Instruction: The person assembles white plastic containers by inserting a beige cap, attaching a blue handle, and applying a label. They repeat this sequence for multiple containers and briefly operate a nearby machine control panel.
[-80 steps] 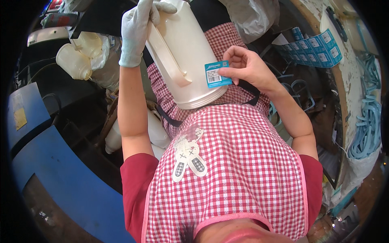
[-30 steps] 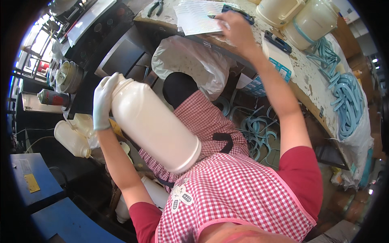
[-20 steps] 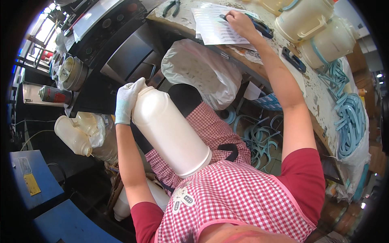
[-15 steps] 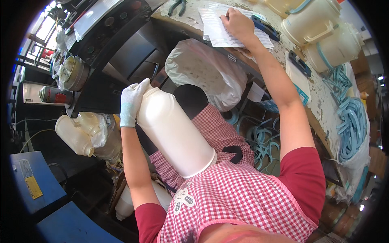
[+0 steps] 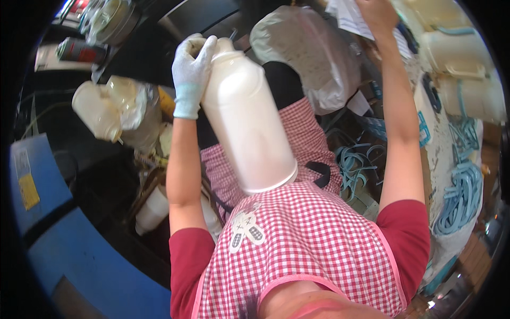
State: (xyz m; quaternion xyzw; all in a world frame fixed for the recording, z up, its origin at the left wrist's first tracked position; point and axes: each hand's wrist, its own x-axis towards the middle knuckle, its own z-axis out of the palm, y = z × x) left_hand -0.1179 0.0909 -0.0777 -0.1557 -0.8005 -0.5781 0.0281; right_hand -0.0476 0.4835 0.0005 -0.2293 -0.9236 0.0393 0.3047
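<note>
The white jug (image 5: 245, 114) is gripped at its neck by the gloved left hand (image 5: 190, 74) and propped, tilted, base-down against the checked apron (image 5: 313, 239). The right hand (image 5: 378, 11) is stretched to the paper sheet (image 5: 348, 16) on the bench (image 5: 451, 159); its grip cannot be told. Since a moment ago the jug has been drawn closer to the body, while the reach has stayed on the sheet. A plastic bag (image 5: 308, 58) and blue straps (image 5: 459, 196) lie nearby.
</note>
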